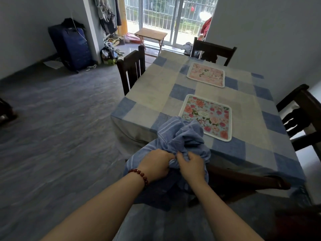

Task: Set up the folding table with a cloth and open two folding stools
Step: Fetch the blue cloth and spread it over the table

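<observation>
A bunched blue cloth with pale stripes (180, 136) hangs in front of me over the near corner of the dining table. My left hand (156, 164), with a red bead bracelet at the wrist, grips a fold of it. My right hand (191, 164) pinches the cloth right beside the left. Far off by the balcony door stands a small wooden folding table (150, 33), unfolded and bare. No folding stools are in view.
The dining table (156, 94) wears a blue and grey checked cover with two floral mats (208, 117). Dark wooden chairs (132, 66) stand around it, one just under my hands. A dark blue suitcase (71, 47) and shoes lie by the left wall.
</observation>
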### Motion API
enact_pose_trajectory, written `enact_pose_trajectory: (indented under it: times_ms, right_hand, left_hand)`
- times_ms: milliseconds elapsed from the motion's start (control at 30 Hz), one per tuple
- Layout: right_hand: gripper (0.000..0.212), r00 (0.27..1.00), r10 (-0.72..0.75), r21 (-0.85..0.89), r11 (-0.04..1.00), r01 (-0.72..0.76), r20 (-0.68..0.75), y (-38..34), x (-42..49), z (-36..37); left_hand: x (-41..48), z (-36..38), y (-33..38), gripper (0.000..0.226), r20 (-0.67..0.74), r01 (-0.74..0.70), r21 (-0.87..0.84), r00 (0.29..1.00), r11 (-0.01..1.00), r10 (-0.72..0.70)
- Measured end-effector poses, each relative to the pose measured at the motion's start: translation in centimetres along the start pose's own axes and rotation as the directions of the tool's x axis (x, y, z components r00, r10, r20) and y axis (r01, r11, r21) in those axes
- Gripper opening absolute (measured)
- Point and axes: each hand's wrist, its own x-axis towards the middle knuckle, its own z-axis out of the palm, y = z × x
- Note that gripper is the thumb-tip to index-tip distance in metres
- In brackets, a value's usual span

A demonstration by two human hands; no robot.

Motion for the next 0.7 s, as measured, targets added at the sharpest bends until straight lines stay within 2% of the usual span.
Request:
enact_pose_trajectory:
  times_ms: [200,467,700]
  right_hand:
    - [0.045,0.997,-0.054,0.053,0.997,0.051,0.054,-3.5,-1.4,4.6]
    - [0.04,0.978,-0.103,0.11,0.99,0.083,0.184,-6.5,-2.7,10.4]
    - [0.04,0.952,-0.203,0.064,0.979,0.194,0.229,-9.2,-2.0,14.9]
  left_hand:
    - [-3.4,-2.2,-4.0,0.016,-0.103,0.076,0.002,0.992,0.997,-0.075]
    - [-7.8,-4.2,-9.5,0.015,-0.143,0.164,-0.037,0.975,0.986,-0.168]
    - [-9.8,-5.0,-13.8,0.013,-0.257,0.243,-0.105,0.93,0.964,-0.263]
